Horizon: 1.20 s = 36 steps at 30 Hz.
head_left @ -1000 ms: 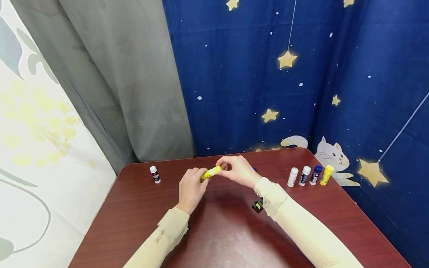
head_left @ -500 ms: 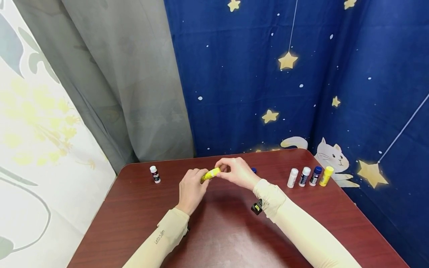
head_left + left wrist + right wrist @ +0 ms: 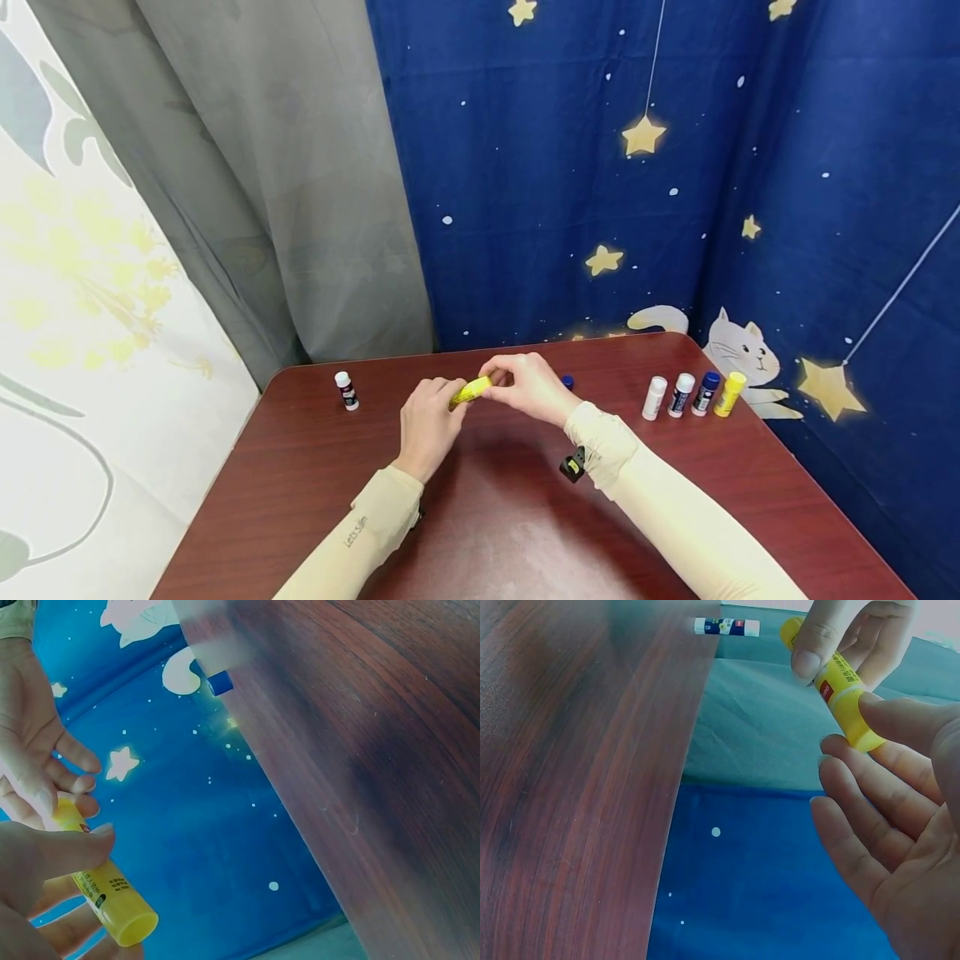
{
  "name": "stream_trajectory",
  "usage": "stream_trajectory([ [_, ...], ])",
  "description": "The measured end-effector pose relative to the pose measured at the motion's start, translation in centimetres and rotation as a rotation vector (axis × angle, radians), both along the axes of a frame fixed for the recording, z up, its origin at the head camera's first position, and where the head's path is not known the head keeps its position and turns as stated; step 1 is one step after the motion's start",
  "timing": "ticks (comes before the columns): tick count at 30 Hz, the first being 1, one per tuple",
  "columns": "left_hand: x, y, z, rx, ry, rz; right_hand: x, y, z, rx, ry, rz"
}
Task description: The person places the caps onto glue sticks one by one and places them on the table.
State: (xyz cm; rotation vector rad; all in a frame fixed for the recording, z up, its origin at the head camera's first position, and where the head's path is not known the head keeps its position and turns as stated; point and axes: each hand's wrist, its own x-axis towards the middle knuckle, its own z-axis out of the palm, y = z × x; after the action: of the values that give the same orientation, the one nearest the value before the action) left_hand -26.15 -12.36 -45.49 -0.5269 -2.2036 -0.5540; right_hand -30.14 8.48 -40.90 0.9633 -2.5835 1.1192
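Note:
A yellow glue stick [image 3: 471, 390] is held between both hands above the far part of the table, tilted with its right end higher. My left hand [image 3: 431, 427] grips the body, its thumb lying along the printed label in the left wrist view. At the other end, my right hand [image 3: 534, 388] pinches the yellow cap [image 3: 857, 731] between thumb and index finger. Its remaining fingers are spread below in the right wrist view. Part of the glue stick's body [image 3: 116, 900] is covered by the left fingers.
Along the right stand a white glue stick [image 3: 655, 398], a white-capped dark one [image 3: 681, 396], a blue-capped one [image 3: 706, 395] and a yellow one [image 3: 730, 395]. A white-capped dark glue stick [image 3: 347, 392] stands at the left. A blue-topped object [image 3: 567, 382] is partly hidden behind the right hand.
My right hand has shifted slightly left, and more of the blue-topped object behind it shows. The left hand has stayed nearly still, and both hands keep hold of the glue stick.

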Motion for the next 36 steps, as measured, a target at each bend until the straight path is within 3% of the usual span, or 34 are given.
stream_trajectory([
  [21,0.6,0.1,0.0,0.004,0.018,-0.002,0.5,-0.2,0.5,0.005,-0.021,0.016],
  [30,0.3,-0.3,0.7,0.048,-0.031,-0.024,0.1,0.2,1.6,0.007,0.021,-0.008],
  [36,0.3,-1.3,1.2,0.068,-0.064,0.002,-0.1,1.0,2.3,0.031,0.020,-0.033],
])
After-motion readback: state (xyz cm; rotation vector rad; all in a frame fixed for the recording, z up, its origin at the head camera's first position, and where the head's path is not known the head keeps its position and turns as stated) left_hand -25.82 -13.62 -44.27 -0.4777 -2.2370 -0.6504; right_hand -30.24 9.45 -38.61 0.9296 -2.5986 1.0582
